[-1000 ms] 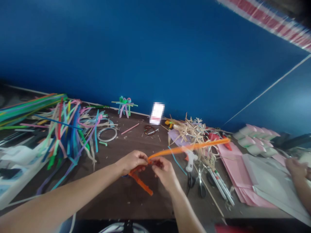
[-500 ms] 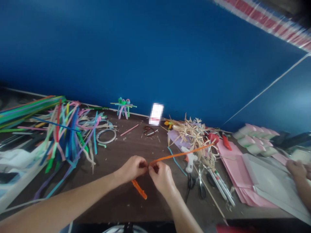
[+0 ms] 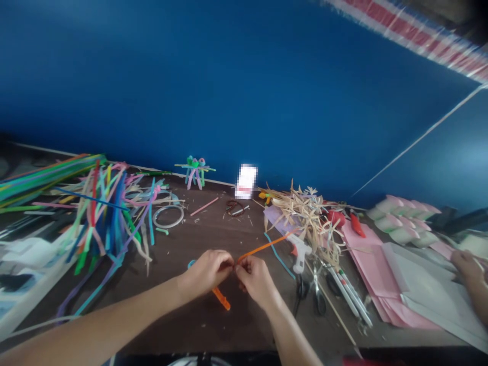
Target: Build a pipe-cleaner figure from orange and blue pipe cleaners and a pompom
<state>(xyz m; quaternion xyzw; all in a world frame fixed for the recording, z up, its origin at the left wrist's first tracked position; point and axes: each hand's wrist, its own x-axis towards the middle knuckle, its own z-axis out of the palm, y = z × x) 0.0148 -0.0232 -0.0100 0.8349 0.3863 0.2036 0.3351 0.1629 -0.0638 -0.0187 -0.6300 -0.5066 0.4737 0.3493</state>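
Note:
My left hand (image 3: pixel 208 274) and my right hand (image 3: pixel 256 282) meet over the middle of the dark table, fingertips pinched together on an orange pipe cleaner (image 3: pixel 263 248). One length of it runs out up and to the right past my right hand. A fuzzy orange end (image 3: pixel 221 299) hangs below my left hand. Behind that hand's wrist a bit of blue (image 3: pixel 191 264) pokes out, and I cannot make out what it belongs to. The part between my fingers is hidden.
Many coloured pipe cleaners (image 3: pixel 110 223) lie at left beside a silver ring (image 3: pixel 168 217). A glue gun (image 3: pixel 301 252), scissors (image 3: pixel 318 295) and dried straw pieces (image 3: pixel 305 208) are on the right, near pink paper (image 3: pixel 375 269). Another person's hand (image 3: pixel 467 265) is at far right.
The orange length sticking out to the right has become much shorter. Both hands stay close together, and a bit of blue now shows behind my left wrist.

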